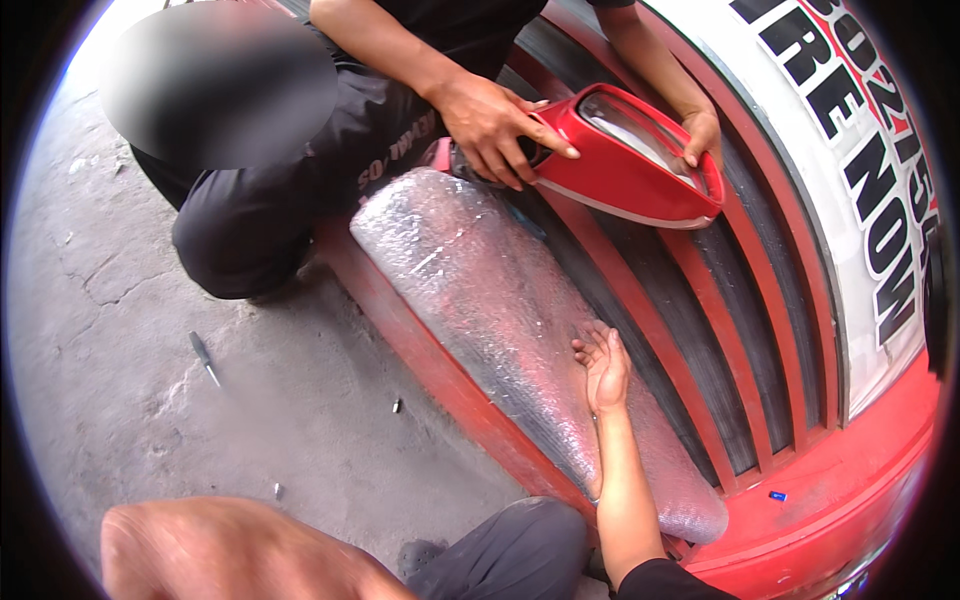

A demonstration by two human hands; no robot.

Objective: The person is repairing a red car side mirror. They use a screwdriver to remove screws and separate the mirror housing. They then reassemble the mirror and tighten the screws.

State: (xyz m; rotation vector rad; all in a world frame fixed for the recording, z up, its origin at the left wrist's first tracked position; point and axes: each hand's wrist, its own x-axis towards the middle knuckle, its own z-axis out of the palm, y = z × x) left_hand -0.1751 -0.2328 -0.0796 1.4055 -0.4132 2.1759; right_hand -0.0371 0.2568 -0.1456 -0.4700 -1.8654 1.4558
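Observation:
My right hand (605,370) rests with its palm partly turned up and its fingers loosely curled and apart, holding nothing. It lies over a long parcel (480,290) wrapped in clear bubble wrap, with red and silver showing through. A bare part of my left arm, it seems, shows along the lower left; the left hand is out of sight. Across from me, a crouching co-worker holds a red housing with a glassy inset (620,170), like a vehicle mirror or lamp, in both hands above the parcel's far end.
The parcel lies on a red slatted frame (690,370) with dark strips between the bars. A white printed sign (800,110) borders it at right. A small blue object (777,496) sits on the red ledge. On the concrete lie a knife-like tool (205,358) and small bits.

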